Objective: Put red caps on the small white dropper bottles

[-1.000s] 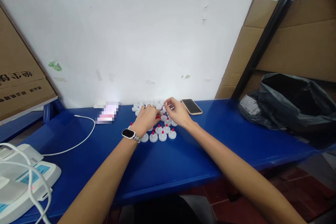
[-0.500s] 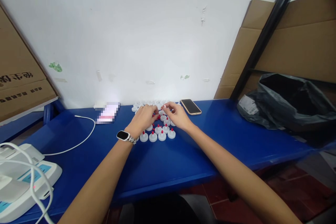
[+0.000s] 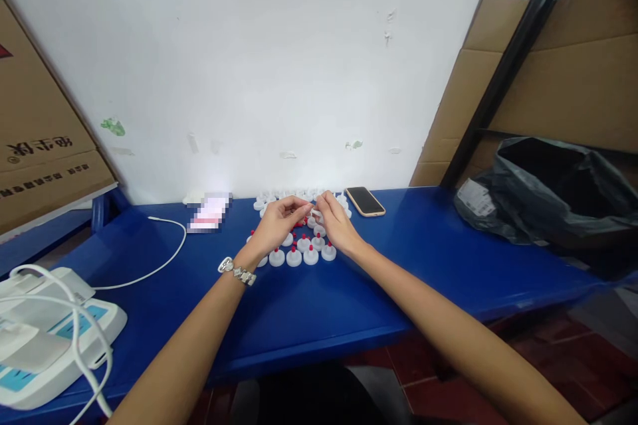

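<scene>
My left hand (image 3: 282, 221) is closed in a pinch, its fingertips meeting those of my right hand above the blue table. Whatever lies between the left fingertips is too small to make out. My right hand (image 3: 337, 223) grips a white cap (image 3: 317, 213), tilted and partly hidden by the fingers. Below the hands stand several white round caps with red tips, among them a front one (image 3: 310, 255) and one at the right end (image 3: 328, 252). Loose red tips (image 3: 301, 221) lie between the hands. Behind them, more white caps (image 3: 259, 203) sit along the wall, partly covered by my hands.
A phone (image 3: 365, 202) lies right of the caps, and another lit phone (image 3: 212, 212) lies to the left. A white power strip (image 3: 112, 329) with cables takes up the near left. A grey plastic bag (image 3: 563, 196) and cardboard (image 3: 448, 93) are at the right.
My left wrist has rolled, so the watch face has turned away and the bracelet shows. My fingertips have come together around the white cap. The view has shifted slightly.
</scene>
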Motion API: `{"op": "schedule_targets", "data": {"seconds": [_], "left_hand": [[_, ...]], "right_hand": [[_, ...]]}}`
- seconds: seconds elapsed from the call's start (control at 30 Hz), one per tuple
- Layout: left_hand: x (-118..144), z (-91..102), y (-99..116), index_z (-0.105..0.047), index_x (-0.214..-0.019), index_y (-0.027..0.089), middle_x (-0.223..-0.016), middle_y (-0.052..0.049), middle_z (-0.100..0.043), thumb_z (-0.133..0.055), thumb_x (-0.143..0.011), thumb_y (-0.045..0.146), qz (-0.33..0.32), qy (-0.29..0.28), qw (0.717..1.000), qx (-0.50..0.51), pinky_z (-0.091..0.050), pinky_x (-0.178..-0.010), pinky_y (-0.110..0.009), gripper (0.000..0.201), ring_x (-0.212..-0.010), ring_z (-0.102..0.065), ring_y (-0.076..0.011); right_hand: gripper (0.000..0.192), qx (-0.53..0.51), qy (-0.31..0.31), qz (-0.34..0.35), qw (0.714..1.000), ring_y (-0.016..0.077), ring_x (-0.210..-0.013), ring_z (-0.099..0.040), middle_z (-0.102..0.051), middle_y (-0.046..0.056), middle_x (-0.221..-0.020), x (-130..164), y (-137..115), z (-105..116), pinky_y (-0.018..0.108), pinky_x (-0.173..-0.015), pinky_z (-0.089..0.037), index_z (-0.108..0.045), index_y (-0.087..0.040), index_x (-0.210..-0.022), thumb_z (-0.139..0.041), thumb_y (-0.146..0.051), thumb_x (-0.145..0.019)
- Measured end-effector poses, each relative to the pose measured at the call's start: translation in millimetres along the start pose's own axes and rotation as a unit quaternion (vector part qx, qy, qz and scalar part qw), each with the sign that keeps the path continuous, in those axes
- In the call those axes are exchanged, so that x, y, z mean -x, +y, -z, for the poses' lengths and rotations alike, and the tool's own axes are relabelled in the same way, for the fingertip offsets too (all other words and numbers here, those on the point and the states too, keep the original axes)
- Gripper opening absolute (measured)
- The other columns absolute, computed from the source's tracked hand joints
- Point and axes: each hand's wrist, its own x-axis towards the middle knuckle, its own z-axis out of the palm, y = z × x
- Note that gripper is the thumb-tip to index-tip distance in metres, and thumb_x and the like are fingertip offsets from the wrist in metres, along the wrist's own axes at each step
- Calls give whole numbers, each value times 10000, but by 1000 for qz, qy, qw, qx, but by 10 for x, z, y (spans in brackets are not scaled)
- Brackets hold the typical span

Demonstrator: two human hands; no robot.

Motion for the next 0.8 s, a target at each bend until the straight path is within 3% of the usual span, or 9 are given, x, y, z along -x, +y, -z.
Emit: {"op": "schedule_targets", "data": {"seconds": [0.27,0.63,0.7,0.8], "left_hand": [[33,-54,32,-720,-862,152,-797,-36,-713,-726,-808,430,34,-9,998,50,-506,-726,-276,284,-721,-627,-140],[19,-196,-26,-702,-805,144,-716,-49,-708,-759,-757,475,0,22,997,80,-542,-687,-310,339,-668,-650,-164],[6,-168,-18,-714,-833,143,-743,-51,-719,-749,-773,467,2,23,997,77,-542,-695,-306,331,-687,-656,-165],[-28,-102,-9,-731,-899,146,-837,-63,-745,-749,-776,459,5,46,996,72,-544,-734,-311,337,-758,-671,-177]], "right_hand": [[320,-120,27,-16,992,147,-759,-509,-457,-15,-816,37,-63,-74,277,-697,-503,-363,-261,-858,-375,-565,-959],[383,-59,76,-41,995,194,-752,-567,-541,50,-837,10,-92,-90,316,-606,-499,-420,-261,-935,-261,-608,-971],[383,-68,53,-38,996,177,-725,-566,-547,35,-821,-2,-108,-62,300,-602,-492,-421,-261,-932,-279,-615,-969],[354,-69,-28,-25,997,142,-632,-539,-552,-11,-735,-43,-135,27,275,-579,-465,-439,-254,-903,-397,-602,-948]]}}
